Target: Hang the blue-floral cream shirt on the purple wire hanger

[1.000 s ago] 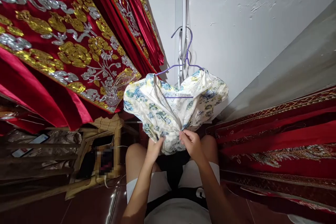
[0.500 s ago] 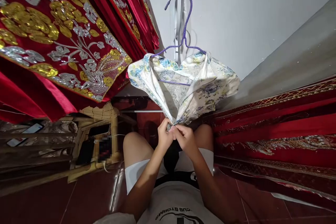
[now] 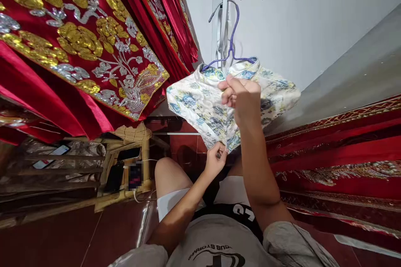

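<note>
A white floral blouse point(image 3: 194, 100) with blue and yellow flowers hangs on a purple wire hanger point(image 3: 232, 44). Its front is closed along a straight centre line, which looks like a zipper point(image 3: 227, 127). My left hand point(image 3: 216, 160) pinches the bottom of the front at this line. Up near the collar, my right hand point(image 3: 242, 94) is closed in a pinch at the top of the line and covers part of the chest. The small piece between its fingertips is hidden.
The hanger hooks onto a metal upright point(image 3: 224, 16) by the white wall. Red cloth with gold and silver sequins point(image 3: 78, 46) hangs at left, more red beaded cloth point(image 3: 344, 154) at right. Phones, one blurred point(image 3: 135, 175), lie on a bamboo stand point(image 3: 145, 146) at left.
My right hand has moved from the hem up to the collar, and the gaping front has closed. My left hand stays at the hem. The view has shifted slightly.
</note>
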`<action>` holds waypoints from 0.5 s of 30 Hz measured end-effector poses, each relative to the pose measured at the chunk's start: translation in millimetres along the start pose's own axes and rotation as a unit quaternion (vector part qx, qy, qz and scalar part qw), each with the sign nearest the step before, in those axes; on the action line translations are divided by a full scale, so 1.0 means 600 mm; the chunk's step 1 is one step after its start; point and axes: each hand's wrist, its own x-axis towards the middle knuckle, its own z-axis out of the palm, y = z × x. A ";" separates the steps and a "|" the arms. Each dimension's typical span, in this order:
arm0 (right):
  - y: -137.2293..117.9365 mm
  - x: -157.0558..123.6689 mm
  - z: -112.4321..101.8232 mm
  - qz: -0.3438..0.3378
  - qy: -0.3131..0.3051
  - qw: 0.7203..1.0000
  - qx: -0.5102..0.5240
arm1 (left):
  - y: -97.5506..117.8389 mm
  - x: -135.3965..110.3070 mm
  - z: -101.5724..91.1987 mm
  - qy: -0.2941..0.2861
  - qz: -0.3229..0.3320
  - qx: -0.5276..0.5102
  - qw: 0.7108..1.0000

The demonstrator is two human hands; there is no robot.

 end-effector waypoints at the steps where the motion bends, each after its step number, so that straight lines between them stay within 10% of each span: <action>1: -0.002 -0.006 0.005 -0.007 -0.006 1.000 0.004 | 0.008 0.010 -0.009 0.010 0.014 0.009 1.000; 7: 0.018 -0.057 -0.010 -0.052 0.011 0.999 0.004 | 0.139 0.129 -0.099 0.132 0.220 0.028 0.966; 12: 0.018 -0.040 -0.019 -0.065 -0.017 0.996 -0.054 | 0.259 0.210 -0.119 0.038 0.328 0.197 0.923; 15: 0.056 -0.033 -0.020 -0.043 0.004 0.993 -0.109 | 0.281 0.225 -0.125 0.099 0.341 0.224 0.907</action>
